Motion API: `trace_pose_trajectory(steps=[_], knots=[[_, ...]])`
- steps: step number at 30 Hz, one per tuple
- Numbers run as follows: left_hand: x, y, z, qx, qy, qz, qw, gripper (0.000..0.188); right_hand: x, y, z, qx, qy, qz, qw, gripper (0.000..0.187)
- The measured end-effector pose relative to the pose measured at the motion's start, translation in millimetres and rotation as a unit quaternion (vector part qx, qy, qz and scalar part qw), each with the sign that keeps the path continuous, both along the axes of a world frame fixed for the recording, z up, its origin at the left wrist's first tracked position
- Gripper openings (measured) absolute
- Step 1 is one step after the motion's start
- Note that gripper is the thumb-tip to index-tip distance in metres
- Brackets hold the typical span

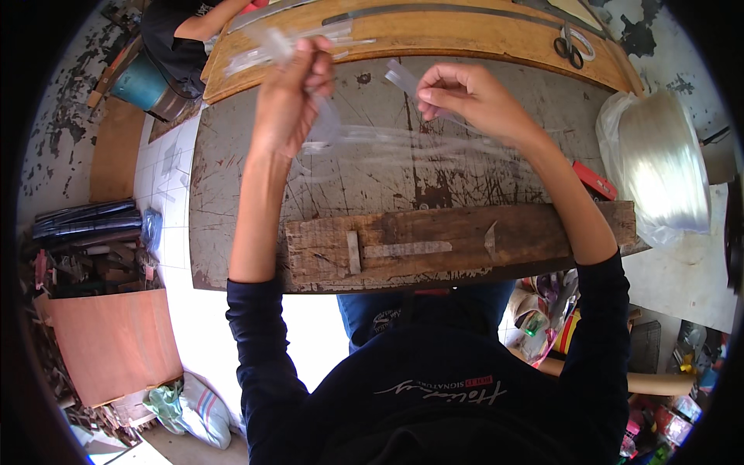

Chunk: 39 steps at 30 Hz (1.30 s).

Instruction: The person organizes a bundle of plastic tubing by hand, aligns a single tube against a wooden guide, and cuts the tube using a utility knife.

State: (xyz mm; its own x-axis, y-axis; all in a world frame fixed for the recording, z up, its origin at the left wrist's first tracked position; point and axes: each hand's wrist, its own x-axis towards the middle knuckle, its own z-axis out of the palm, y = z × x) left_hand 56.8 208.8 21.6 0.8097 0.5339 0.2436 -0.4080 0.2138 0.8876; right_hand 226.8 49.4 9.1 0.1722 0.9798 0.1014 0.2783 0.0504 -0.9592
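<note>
My left hand [294, 97] is raised over the far left part of the worn table, its fingers closed around clear plastic strips [275, 46] blurred by motion. A clear plastic strip [401, 77] is pinched between the thumb and fingers of my right hand [471, 97], a little to the right. More see-through strips [387, 139] stretch below and between the two hands; whether they rest on the table or hang above it I cannot tell. Nearest my body, a long wooden board [465, 232] lies along the table's front edge under my right forearm.
Beyond the worn table [232, 178] is a yellowish wooden board with more strips, black scissors [572, 54] and a white tape roll [587, 46]. A large roll of clear plastic [666, 155] stands at right, near a red box [594, 180]. Another person's arm [213, 19] shows far left.
</note>
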Motion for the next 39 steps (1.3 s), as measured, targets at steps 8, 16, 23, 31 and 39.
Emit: trace_pose_trajectory(steps=[8,16,23,31,39], knots=[[8,-24,-10,0.121,0.109,-0.057,0.985,0.033,-31,14,19,0.046,0.068,-0.009,0.997,0.019],[10,-20,3,0.061,0.008,0.041,0.997,0.029,-51,32,6,0.092,-0.204,-0.079,0.971,0.044],[2,-19,40,-0.157,-0.235,-0.065,0.957,0.028,-66,54,5,0.135,-0.164,0.037,0.976,0.032],[-25,37,45,-0.188,-0.243,-0.025,0.951,0.035,-66,55,44,0.029,-0.205,0.103,0.973,0.032],[-27,106,30,-0.207,0.038,0.260,0.942,0.041,-8,92,28,-0.030,-0.322,0.076,0.943,0.036]])
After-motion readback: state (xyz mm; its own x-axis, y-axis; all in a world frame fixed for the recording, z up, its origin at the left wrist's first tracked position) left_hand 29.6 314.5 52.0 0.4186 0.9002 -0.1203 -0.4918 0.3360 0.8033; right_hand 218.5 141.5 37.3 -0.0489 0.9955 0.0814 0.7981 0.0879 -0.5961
